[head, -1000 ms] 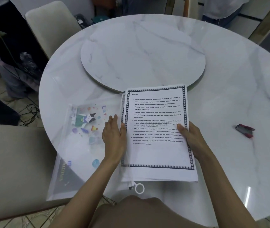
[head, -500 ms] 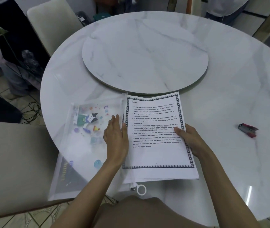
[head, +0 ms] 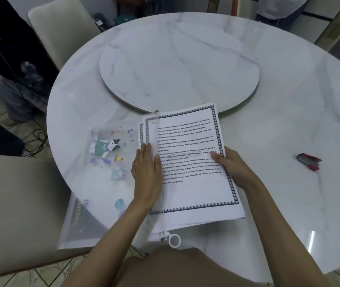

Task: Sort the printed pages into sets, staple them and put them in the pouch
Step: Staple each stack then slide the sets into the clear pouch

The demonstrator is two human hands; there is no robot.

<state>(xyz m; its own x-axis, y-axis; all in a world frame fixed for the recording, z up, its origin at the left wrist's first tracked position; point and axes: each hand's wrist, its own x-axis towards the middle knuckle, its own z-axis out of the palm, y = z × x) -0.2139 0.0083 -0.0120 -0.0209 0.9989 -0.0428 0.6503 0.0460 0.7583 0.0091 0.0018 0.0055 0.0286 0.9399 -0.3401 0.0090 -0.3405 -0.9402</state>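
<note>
pages [head: 194, 162] half inside pouch [head: 107, 183], right hand [head: 234, 168] gripping them.

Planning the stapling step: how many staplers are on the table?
1: a red stapler on the table, right of the right hand. Others may be hidden under the pages.

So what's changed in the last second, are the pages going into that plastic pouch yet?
Just starting. The pages have slid a little to the left, so their left border now sits under the clear top sheet of the pouch. The left hand still lies flat at that opening, and the right hand keeps gripping the pages' right edge. The stapler has stayed put on the table.
</note>
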